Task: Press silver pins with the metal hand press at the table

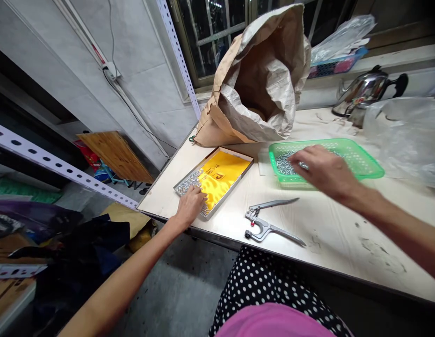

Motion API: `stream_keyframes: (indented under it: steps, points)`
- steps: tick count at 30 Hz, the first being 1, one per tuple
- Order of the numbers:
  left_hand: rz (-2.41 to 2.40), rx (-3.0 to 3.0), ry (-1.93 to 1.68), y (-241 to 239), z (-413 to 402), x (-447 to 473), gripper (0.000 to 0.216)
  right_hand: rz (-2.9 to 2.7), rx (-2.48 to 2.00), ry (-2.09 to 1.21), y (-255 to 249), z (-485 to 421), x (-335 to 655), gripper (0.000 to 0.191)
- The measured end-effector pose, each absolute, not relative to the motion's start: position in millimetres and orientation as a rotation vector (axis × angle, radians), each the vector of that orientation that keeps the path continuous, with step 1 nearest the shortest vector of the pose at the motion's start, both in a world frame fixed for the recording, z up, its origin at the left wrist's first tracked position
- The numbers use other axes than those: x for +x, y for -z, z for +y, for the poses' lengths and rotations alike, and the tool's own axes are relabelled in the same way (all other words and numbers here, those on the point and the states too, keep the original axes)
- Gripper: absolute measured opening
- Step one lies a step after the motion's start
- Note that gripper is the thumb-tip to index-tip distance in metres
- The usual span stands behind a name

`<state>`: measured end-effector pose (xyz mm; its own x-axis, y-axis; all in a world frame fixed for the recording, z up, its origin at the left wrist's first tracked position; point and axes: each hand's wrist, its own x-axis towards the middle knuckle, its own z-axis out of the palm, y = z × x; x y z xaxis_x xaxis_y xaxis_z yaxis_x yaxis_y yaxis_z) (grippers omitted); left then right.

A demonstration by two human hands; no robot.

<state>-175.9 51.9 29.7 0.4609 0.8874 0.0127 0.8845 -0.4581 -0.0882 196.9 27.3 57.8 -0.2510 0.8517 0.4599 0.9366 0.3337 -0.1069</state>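
My left hand [192, 205] is at the near-left end of a shallow tray [226, 202] with a shiny yellow lining [222, 171]. Its fingers are curled down at a heap of small silver metal pieces [189, 183]; whether it grips any is hidden. Above the left part of a green plastic basket [365, 164], my right hand [321, 168] has its fingers bent together, and what they hold cannot be made out. More small metal pieces [285, 164] lie in that basket. Grey spring-handled pliers [261, 224] rest on the table between the two hands, touched by neither.
Behind the tray, a large open paper sack [217, 121] leans on the pale table [329, 224]. At the back right are a metal kettle [366, 91], a clear plastic bag [410, 140] and a blue basket [338, 64]. A perforated metal post [180, 51] rises near the window.
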Motion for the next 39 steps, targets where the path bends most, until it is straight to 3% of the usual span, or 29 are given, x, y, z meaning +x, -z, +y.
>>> stream_keyframes:
  steps: [4,8,12,15,18,25,31,39]
  points:
    - [-1.548,-2.613,-0.340,-15.7,75.6,-173.4,0.026,-2.161,-1.787,0.341,-53.0,15.0,229.0,0.030]
    - [-1.494,-2.636,-0.394,-14.3,81.7,-169.5,0.025,-2.298,-1.568,-0.098,-14.4,-33.8,196.8,0.029]
    - [-1.549,-2.750,-0.079,-26.3,60.9,-149.2,0.021,-2.367,-1.593,-0.462,13.9,-66.3,157.5,0.027]
    - [-1.784,-2.977,0.329,-28.3,29.1,-119.6,0.015,-2.371,-1.694,-0.537,20.2,-68.3,144.1,0.025]
    - [-2.107,-3.162,0.477,-18.4,3.8,-92.5,0.014,-2.393,-1.786,-0.532,20.1,-64.8,139.7,0.020]
    - [-2.567,-3.120,0.080,2.8,10.6,-73.1,0.024,-2.414,-1.825,-0.439,24.6,-68.4,136.2,0.018]
    - [-2.494,-3.126,-0.105,2.8,13.4,-67.3,0.032,-2.409,-1.820,-0.349,32.2,-69.8,136.1,0.018]
    - [-2.443,-3.143,-0.484,-6.2,20.9,-58.7,0.025,-2.383,-1.801,-0.340,35.0,-69.7,136.7,0.015]
